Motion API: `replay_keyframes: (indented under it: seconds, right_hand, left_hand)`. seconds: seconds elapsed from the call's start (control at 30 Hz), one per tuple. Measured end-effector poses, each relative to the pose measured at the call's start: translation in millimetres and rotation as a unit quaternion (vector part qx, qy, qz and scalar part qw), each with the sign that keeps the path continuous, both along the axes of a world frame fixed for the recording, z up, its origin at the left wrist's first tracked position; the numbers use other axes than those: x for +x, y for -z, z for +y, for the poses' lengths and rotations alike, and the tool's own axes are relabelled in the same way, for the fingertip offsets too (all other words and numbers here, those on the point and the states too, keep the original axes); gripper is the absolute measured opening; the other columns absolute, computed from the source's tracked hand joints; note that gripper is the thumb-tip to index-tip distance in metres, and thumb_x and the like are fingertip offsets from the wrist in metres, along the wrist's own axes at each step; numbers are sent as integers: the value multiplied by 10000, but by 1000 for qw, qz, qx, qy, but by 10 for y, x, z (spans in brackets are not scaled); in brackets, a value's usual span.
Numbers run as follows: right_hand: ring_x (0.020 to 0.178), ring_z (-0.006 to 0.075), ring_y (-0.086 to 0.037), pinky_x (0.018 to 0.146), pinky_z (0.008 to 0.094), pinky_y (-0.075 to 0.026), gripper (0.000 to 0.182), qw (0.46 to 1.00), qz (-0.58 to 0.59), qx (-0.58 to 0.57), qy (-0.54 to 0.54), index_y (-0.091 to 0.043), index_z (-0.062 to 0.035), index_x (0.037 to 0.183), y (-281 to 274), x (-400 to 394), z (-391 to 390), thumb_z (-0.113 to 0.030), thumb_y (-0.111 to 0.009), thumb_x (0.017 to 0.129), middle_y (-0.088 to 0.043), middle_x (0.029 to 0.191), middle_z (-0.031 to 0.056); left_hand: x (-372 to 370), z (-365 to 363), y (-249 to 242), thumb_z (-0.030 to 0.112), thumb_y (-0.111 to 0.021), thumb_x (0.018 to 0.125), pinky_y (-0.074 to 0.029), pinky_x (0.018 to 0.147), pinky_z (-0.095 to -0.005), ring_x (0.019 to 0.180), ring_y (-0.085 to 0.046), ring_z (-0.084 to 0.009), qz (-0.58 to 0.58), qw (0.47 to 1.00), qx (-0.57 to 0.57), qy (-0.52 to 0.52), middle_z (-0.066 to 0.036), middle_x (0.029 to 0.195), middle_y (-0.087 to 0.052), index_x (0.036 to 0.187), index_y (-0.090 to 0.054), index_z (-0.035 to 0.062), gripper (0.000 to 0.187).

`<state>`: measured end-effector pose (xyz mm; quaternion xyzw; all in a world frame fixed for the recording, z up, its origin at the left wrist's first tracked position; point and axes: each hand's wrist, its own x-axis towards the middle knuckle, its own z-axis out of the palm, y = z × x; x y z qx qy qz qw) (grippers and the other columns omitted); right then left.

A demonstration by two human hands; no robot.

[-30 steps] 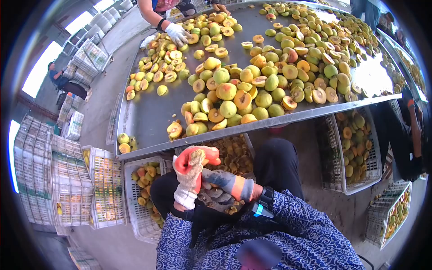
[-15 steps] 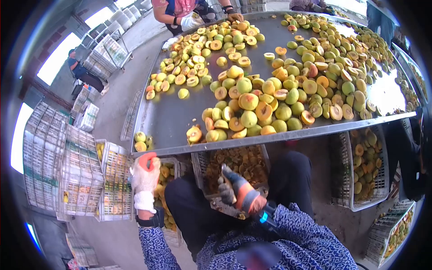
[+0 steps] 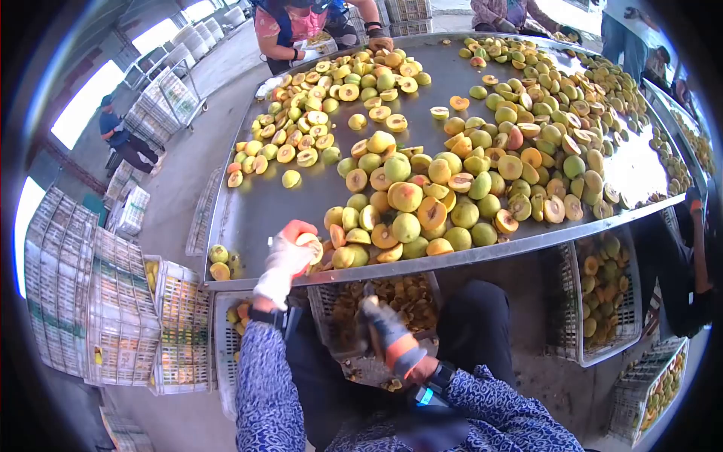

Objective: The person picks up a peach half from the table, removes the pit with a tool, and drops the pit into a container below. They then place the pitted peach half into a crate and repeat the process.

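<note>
My left hand [image 3: 290,252], in a white glove with orange-red fingertips, is at the table's near edge with its fingers closed on a halved fruit [image 3: 309,244]. Over a crate of fruit scraps [image 3: 407,297] is my right hand [image 3: 392,335], in a dark and orange glove, blurred by motion. Its fingers wrap round a small tool [image 3: 370,300] whose shape is smeared. Yellow-green fruits [image 3: 407,197], many cut in half with brown centres, lie heaped on the metal table [image 3: 248,203].
Stacked white crates [image 3: 124,301] rise at the left. A crate of halved fruit [image 3: 602,294] stands under the table's right side. Across the table a person in pink [image 3: 305,26] handles fruit; other people are at the far right. One person [image 3: 124,135] sits at the far left.
My left hand has moved up and right from beside the table's edge and taken hold of a halved fruit. My right hand has shifted slightly left. The view has shifted a little.
</note>
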<state>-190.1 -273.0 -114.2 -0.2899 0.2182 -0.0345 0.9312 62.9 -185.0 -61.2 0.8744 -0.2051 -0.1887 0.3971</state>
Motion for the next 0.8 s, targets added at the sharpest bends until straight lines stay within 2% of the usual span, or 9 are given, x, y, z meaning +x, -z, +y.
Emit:
replay_keyframes:
  seconds: [0.03, 0.1, 0.2, 0.37, 0.43, 0.57, 0.6, 0.7, 0.8]
  right_hand:
    - [508, 165, -533, 443, 307, -440, 276, 998, -21, -26, 61, -577, -125, 1029, 135, 49, 11, -395, -631, 1013, -576, 704, 23]
    - [803, 129, -623, 724, 298, -541, 242, 998, -11, 50, 41, -594, -89, 1137, -193, -22, -217, -267, -674, 994, -651, 935, 16]
    - [1064, 109, -611, 912, 275, -511, 350, 995, -87, 22, 36, -592, -69, 1326, -210, -43, -149, -182, -661, 1002, -660, 1166, 20]
    - [1022, 110, -630, 887, 272, -518, 316, 997, 17, -71, 10, -630, -79, 1259, -231, -224, -140, -181, -706, 970, -675, 1131, 9]
    - [965, 106, -643, 826, 266, -534, 309, 996, -23, -82, 34, -631, -81, 1247, -274, -261, -131, -182, -710, 966, -685, 1085, 3]
    - [742, 104, -654, 613, 256, -525, 282, 998, -25, -52, 9, -625, -75, 1210, -164, -156, -162, -205, -704, 972, -694, 930, 8]
    - [582, 118, -605, 533, 261, -493, 232, 985, -33, -128, 107, -619, -95, 1158, -40, -67, -153, -229, -690, 983, -666, 850, -3]
    - [600, 73, -558, 523, 243, -428, 230, 987, 4, -162, -2, -616, -120, 1016, -345, -306, -206, -339, -684, 989, -605, 746, -36]
    - [738, 132, -602, 640, 288, -471, 338, 954, -36, -293, -61, -644, -72, 1120, -244, -359, -20, -395, -627, 1022, -610, 796, 10]
  left_hand:
    - [-151, 67, -87, -6, -668, 838, -579, 631, -288, 841, -680, -158, 23, 997, -73, 24, -32, 997, -699, 1115, -684, 119, 305]
    - [-716, 113, -447, -12, -665, 849, -578, 680, -277, 869, -677, -142, 60, 973, -217, 59, -29, 1004, -695, 1098, -684, 84, 268]
    - [-1499, 8, -336, 27, -669, 909, -550, 848, -275, 945, -664, -130, 3, 971, -235, 49, -31, 1049, -691, 1124, -678, 35, 215]
    - [-1981, -42, 38, 63, -675, 969, -526, 971, -301, 1043, -686, -179, 37, 932, -358, -37, -103, 1162, -718, 1192, -673, 3, 231]
    - [-2004, 21, 98, 64, -653, 965, -522, 1025, -355, 1106, -685, -247, 169, 898, -404, -45, -137, 1236, -698, 1212, -663, 10, 253]
    - [-1957, 46, 28, 84, -629, 965, -534, 1051, -449, 1129, -690, -329, 232, 825, -511, -62, -181, 1282, -686, 1216, -660, 25, 261]
    - [-1954, 52, 6, 113, -618, 971, -558, 1014, -494, 1106, -696, -345, 239, 810, -522, -114, -171, 1254, -697, 1216, -658, 37, 259]
    - [-1929, 71, -181, 218, -650, 994, -594, 942, -524, 1040, -707, -339, 273, 774, -536, -199, -149, 1196, -710, 1233, -647, 52, 291]
    - [-1906, 77, 20, 425, -594, 1029, -588, 936, -540, 1039, -702, -337, 290, 752, -565, -175, -153, 1182, -709, 1211, -657, 67, 407]
